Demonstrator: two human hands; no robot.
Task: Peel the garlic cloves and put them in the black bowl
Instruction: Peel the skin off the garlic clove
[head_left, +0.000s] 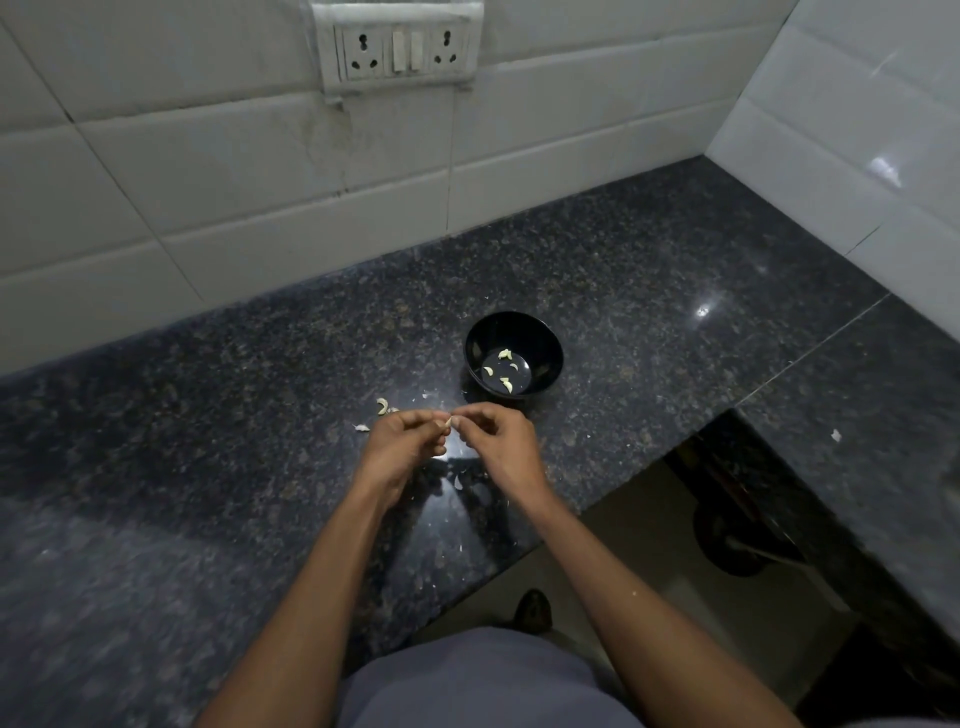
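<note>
Just left of centre, a few loose garlic pieces are lying on the dark granite counter, beside scraps of papery skin. At centre the left hand is pinching a single garlic clove between curled fingertips, and the right hand is meeting it from the other side, fingers curled and nipping at the same clove, both grips nearly closed. The clove is likely behaving as a light, firm, slightly slippery thing with brittle skin; taking it at the ends and working the skin off at the tip looks safest. Right of the hands and a little higher, the black bowl is holding four peeled cloves.
</note>
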